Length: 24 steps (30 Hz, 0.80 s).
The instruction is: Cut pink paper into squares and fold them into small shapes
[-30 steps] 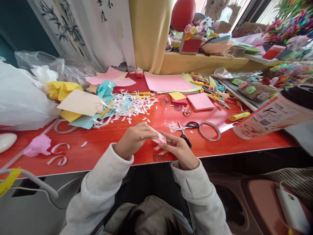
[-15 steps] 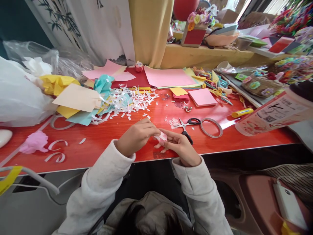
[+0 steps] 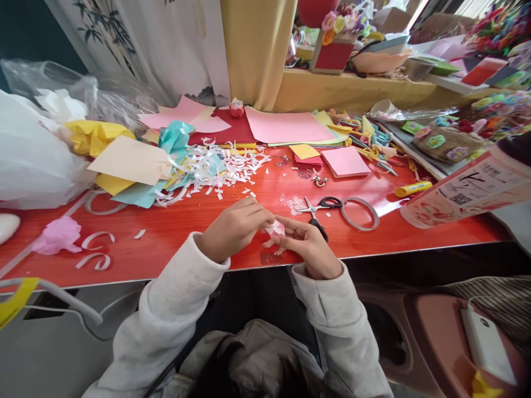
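Between my two hands is a small folded piece of pink-and-white paper (image 3: 275,229), held just above the front edge of the red table (image 3: 174,243). My left hand (image 3: 239,228) pinches its upper left side, fingers bent and pressed together. The fingers of my right hand (image 3: 310,246) wrap around it from the right, thumb in front. Parts of the paper are hidden by the fingers. Scissors (image 3: 313,208) with black handles lie spread on the table just beyond my right hand. A roll of tape (image 3: 360,214) rests right of them.
White paper strips (image 3: 215,168) are heaped behind my left hand. A pad of pink square paper (image 3: 345,161) and larger pink sheets (image 3: 286,126) lie farther back. At the right, a large printed cup (image 3: 464,190) stands near a yellow glue stick (image 3: 413,189). Pink crumpled paper (image 3: 58,235) lies left.
Both hands stay on the folded paper, with only slight finger movement. The whole view has shifted a little.
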Motion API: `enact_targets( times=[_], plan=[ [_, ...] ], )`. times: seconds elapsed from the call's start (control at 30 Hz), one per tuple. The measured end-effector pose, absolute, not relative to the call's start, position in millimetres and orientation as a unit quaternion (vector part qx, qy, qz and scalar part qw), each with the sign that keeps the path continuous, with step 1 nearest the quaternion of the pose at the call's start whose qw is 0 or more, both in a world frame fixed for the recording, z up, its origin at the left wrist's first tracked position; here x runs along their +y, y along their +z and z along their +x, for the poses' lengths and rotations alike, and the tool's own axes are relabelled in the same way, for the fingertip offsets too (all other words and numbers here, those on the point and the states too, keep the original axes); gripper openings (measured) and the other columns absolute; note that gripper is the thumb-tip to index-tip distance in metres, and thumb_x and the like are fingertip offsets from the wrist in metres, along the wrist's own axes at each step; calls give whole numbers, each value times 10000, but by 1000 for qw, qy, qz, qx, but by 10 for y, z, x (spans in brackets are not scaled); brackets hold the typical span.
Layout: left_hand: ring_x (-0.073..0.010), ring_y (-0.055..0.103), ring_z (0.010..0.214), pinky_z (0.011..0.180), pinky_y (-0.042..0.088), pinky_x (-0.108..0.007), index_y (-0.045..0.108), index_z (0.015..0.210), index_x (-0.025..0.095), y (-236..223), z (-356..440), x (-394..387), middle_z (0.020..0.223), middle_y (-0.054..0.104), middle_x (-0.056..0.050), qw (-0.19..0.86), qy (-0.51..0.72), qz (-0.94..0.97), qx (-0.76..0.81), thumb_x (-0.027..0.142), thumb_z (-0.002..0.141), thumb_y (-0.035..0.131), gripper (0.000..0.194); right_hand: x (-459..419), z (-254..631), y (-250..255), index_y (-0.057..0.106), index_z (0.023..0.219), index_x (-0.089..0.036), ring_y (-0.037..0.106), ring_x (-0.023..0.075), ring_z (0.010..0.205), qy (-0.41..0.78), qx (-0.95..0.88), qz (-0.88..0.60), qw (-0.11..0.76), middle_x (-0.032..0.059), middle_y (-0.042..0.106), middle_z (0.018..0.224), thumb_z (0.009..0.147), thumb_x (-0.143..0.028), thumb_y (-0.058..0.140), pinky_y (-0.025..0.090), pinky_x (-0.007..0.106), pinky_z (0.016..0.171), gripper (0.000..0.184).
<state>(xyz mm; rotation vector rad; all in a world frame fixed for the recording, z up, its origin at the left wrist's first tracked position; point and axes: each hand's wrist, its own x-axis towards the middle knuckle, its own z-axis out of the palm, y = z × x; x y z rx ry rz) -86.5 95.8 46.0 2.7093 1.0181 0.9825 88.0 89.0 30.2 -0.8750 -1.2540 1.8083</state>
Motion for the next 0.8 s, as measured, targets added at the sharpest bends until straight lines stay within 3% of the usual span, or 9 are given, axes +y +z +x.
enact_targets(
  times=[0.43,0.6,0.7,0.8],
  plan=[
    [-144,471,727,688,394,-276,594,828,149,473,-829,912,755,596,-45,-78,278,897,335,173,834,407,188,890,872,287,589,1033,-143,652,143,664,697,-490,-343,395,51,672,810,698,-219,626,501,181,484,346],
    [-169,486,767,684,405,-305,560,1001,171,469,-785,898,859,567,-68,-151,280,873,369,254,818,457,226,894,872,269,597,1007,-132,650,140,645,696,-470,-344,420,43,671,752,685,-216,638,494,173,474,335],
    [-191,488,878,744,418,-326,520,1068,158,476,-787,895,981,520,-102,-95,354,829,422,332,776,522,341,891,871,279,591,1008,-136,647,136,648,694,-456,-351,432,45,671,787,681,-194,641,485,164,459,335],
    [-158,515,814,725,426,-296,562,952,161,481,-813,885,903,560,-65,40,447,735,508,349,772,525,263,888,868,293,582,1022,-144,644,129,658,694,-451,-351,438,50,671,830,686,-189,635,485,160,457,342]
  ],
)
